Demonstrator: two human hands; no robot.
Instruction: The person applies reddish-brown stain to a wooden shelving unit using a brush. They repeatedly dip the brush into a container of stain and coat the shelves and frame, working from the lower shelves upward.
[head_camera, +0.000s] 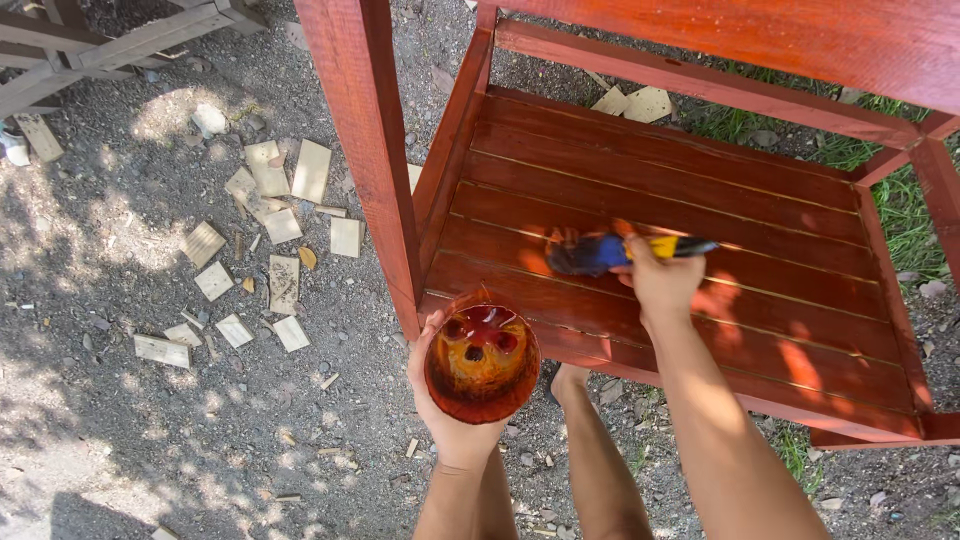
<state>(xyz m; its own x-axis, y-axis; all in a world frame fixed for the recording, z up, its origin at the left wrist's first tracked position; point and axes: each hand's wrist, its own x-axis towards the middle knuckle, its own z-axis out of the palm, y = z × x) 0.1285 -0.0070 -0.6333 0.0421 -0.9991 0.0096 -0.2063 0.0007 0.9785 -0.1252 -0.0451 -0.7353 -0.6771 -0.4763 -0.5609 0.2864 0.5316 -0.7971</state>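
My right hand (660, 282) grips a paintbrush (610, 252) with a blue ferrule and yellow handle. Its bristles rest on the red-stained slatted shelf (700, 200) of a wooden frame. My left hand (440, 400) holds a round cup of reddish-orange stain (482, 362) from below, just in front of the shelf's near edge and beside the red upright post (365, 140). My bare leg and foot (580, 420) show under the arms.
Several pale wood offcuts (270, 220) lie scattered on the gravel ground at left. Unpainted timber pieces (90, 50) sit at the top left. Grass (900, 200) grows behind the frame at right. A red top rail (800, 35) crosses above the shelf.
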